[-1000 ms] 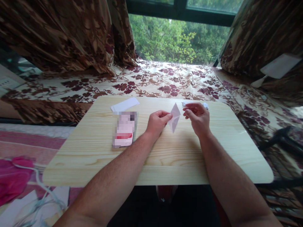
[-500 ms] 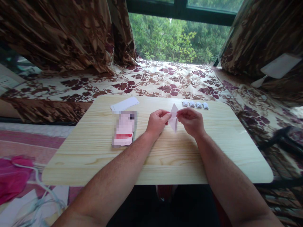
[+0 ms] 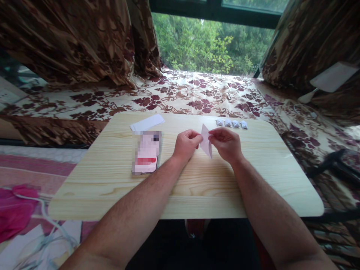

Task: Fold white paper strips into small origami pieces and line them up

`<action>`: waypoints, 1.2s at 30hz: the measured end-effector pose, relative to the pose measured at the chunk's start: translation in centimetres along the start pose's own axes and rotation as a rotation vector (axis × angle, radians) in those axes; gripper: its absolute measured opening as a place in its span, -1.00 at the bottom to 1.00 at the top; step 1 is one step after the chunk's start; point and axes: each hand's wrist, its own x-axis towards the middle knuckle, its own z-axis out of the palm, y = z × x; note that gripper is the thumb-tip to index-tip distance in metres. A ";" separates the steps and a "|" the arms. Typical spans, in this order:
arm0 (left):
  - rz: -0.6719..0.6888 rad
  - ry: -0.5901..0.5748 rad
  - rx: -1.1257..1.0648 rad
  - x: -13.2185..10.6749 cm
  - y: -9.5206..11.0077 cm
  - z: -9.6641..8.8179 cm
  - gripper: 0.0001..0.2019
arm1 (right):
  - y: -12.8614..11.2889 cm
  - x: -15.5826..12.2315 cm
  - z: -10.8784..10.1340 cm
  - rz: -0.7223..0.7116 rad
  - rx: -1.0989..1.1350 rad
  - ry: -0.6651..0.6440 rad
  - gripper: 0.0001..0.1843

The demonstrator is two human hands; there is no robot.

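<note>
A folded piece of white paper (image 3: 206, 144), pointed at top and bottom, is held up over the middle of the table. My left hand (image 3: 187, 143) pinches its left edge between thumb and fingers. On the other side, my right hand (image 3: 225, 141) grips the right edge, fingertips closed. Several small folded paper pieces (image 3: 232, 123) stand in a row just beyond my right hand. Left of my left hand lies a phone (image 3: 146, 153), partly blurred out, and behind it a stack of white paper strips (image 3: 147, 123).
The light wooden table (image 3: 112, 195) ends at a window seat with a floral cover (image 3: 202, 90). A white lamp (image 3: 333, 77) stands at the right. White cables (image 3: 56, 232), papers and a pink cloth (image 3: 17, 210) lie at lower left.
The folded paper has tilted between my fingers, its top tip leaning left and its bottom tip shifting right. Both hands stay in nearly the same place, still pinching it.
</note>
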 end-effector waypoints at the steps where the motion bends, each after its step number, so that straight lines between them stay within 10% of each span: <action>1: 0.007 0.005 0.016 0.0 0.0 0.0 -0.89 | -0.1 0.0 0.0 -0.003 -0.007 0.000 -0.85; 36: -0.015 0.016 -0.008 -0.3 0.4 0.1 -0.87 | -1.1 -0.4 0.1 -0.116 -0.209 0.090 -0.87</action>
